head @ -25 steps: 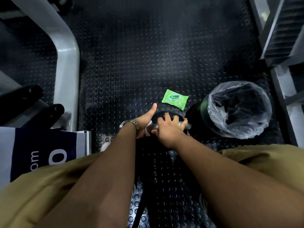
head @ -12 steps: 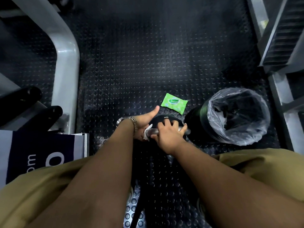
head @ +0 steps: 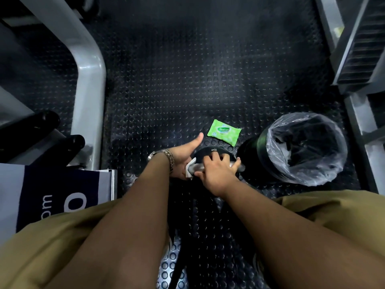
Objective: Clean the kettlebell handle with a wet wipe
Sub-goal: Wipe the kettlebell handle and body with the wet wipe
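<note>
Head camera looks straight down on the kettlebell [head: 210, 151], a black one sitting on the studded rubber floor [head: 187, 80] between my knees. Its grey handle [head: 240, 166] runs crosswise under my hands. The wet wipe [head: 190, 169] is bunched round the handle's left end, held there in my left hand [head: 183, 158]. That thumb sticks out straight, and the other fingers are hidden beneath the palm, so I can't see how tightly they curl. My right hand [head: 216, 171] lies over the middle of the handle with its fingers curled down across it, gripping the bar to steady the bell.

To do this well, I think the wipe should wrap fully round the bar, not just press on top, and travel its whole length with a twisting rub. That means my right hand has to shift aside, since it covers the very stretch that needs cleaning. The underside and the two corners where the handle meets the body are easy to miss. The bell looks heavy enough not to slide, though it could rock.

The green wipes pack [head: 224, 132] lies just beyond the bell, and the lined bin [head: 260, 152] stands just to its right, handy for the used wipe.
</note>
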`<state>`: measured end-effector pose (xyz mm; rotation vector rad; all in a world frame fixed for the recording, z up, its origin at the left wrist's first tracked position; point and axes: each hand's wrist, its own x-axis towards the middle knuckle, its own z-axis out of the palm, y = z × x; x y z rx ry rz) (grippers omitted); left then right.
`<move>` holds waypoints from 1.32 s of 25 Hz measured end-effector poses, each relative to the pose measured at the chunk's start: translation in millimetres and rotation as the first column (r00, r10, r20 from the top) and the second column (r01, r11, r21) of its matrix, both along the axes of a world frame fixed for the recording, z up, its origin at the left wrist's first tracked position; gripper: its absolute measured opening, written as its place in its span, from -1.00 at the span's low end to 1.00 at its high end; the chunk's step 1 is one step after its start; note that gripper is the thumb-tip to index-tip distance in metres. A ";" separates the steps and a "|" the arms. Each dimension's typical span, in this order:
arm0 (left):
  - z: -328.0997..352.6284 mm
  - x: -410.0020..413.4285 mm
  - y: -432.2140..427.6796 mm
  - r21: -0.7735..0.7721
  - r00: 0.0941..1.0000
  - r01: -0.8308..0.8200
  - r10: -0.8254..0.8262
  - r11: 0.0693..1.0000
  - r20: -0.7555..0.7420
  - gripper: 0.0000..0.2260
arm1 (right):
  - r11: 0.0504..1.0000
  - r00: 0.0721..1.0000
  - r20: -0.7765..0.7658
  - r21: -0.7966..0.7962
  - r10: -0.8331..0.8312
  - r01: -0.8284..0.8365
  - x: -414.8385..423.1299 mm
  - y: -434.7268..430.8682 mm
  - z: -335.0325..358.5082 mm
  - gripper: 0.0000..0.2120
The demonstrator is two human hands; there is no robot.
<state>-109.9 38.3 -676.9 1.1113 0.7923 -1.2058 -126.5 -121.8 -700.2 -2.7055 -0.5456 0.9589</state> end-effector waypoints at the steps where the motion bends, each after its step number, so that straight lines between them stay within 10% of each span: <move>1: -1.3 -1.4 -4.9 0.014 1.000 -0.009 0.009 1.000 0.004 -0.21 | 1.000 1.000 0.002 -0.002 0.002 -0.002 0.2 0.7 0.3 -0.55; 6: -15.9 -19.5 -25.8 0.252 0.993 -0.086 0.062 0.964 0.104 -0.31 | 1.000 1.000 0.007 -0.014 0.016 -0.016 -0.2 0.4 0.8 -0.57; 11: -0.5 1.6 12.5 -0.001 0.997 0.074 -0.073 0.997 0.014 -0.11 | 1.000 1.000 0.002 -0.019 0.006 -0.006 -1.3 0.3 -0.2 -0.58; 20: -29.3 -21.3 -20.5 0.147 0.983 -0.167 0.153 0.975 0.106 -0.35 | 1.000 1.000 0.003 -0.026 0.017 -0.017 -0.4 0.8 0.5 -0.57; 27: 2.0 12.7 4.1 0.122 0.985 0.169 -0.171 0.978 0.006 -0.05 | 0.999 1.000 -0.019 -0.042 0.004 -0.005 1.5 3.1 2.9 -0.56; 33: -36.8 -14.5 -15.8 0.229 0.992 0.049 -0.073 0.972 0.099 -0.16 | 0.999 1.000 -0.018 -0.046 0.020 -0.021 1.5 2.1 3.8 -0.53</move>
